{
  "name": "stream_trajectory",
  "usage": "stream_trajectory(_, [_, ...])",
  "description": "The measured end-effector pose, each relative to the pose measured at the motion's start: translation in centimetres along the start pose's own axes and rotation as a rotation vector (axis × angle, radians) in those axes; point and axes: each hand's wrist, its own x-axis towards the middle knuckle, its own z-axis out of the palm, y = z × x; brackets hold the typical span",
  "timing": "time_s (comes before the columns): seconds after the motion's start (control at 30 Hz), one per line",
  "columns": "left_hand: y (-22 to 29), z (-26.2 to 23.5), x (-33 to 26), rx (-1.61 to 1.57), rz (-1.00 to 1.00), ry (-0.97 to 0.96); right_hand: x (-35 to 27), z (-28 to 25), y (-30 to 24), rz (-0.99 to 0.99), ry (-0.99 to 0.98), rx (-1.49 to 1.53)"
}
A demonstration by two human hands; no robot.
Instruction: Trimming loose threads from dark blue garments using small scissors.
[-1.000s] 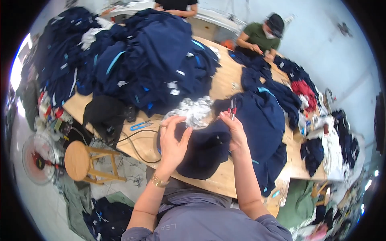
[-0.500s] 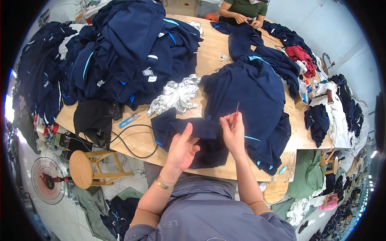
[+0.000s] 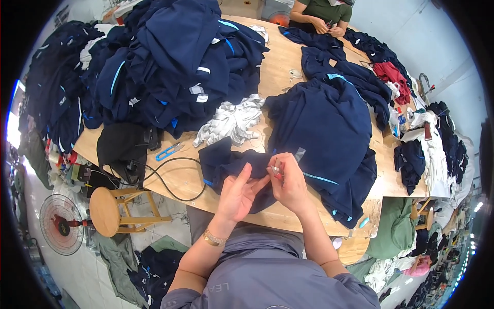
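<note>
My right hand [image 3: 289, 184] is closed around a small red tool [image 3: 277, 172] with metal parts. Most of it is hidden in the fingers, so its exact kind cannot be told. My left hand [image 3: 236, 198] is open, palm facing inward and thumb raised, its fingertips close to the right hand's fingers. Both hands are above a dark navy garment piece [image 3: 218, 162] lying at the table's near edge. Just beyond the right hand spreads a larger navy garment [image 3: 324, 123] with light blue trim.
A tall heap of navy garments [image 3: 164, 56] fills the table's left. White fabric strips [image 3: 230, 121], blue thread snips [image 3: 170, 151], a black bag [image 3: 121, 147] and a cable [image 3: 172, 193] lie nearer. Across the table, a person's hands [image 3: 329, 28] work on dark cloth. A stool [image 3: 105, 211] and fan [image 3: 62, 224] stand left.
My right hand has turned and moved left toward the left hand; the tool's tips no longer point up. The left hand's fingers have stretched toward it. The whole view has shifted slightly.
</note>
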Motion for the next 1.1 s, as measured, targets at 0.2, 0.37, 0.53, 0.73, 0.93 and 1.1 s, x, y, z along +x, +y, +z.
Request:
stream_trajectory(0.2, [-0.1, -0.8, 0.4, 0.115, 0.102, -0.030, -0.5, -0.2, -2.1, 0.123, -0.139, 0.146])
stream_trajectory(0.37, [0.3, -1.0, 0.7, 0.024, 0.132, -0.038, -2.0, -1.3, -3.3, 0.299, -0.474, 0.769])
stream_trajectory(0.53, [0.2, -0.3, 0.3, 0.046, 0.143, -0.019, -0.5, -0.2, -2.6, 0.287, -0.005, 0.339])
stream_trajectory(0.73, [0.1, 0.1, -0.2, 0.173, 0.161, 0.024, -0.7, 1.2, -1.0, 0.102, -0.061, 0.057])
stream_trajectory(0.93, [0.8, -1.2, 0.5, 0.110, 0.194, -0.023, -2.9, 0.7, -5.2, 0.213, -0.530, 0.567])
stream_trajectory(1.1, [1.4, -1.2, 0.6, 0.028, 0.157, -0.068, -3.0, -0.2, -2.5, 0.301, -0.353, 0.488])
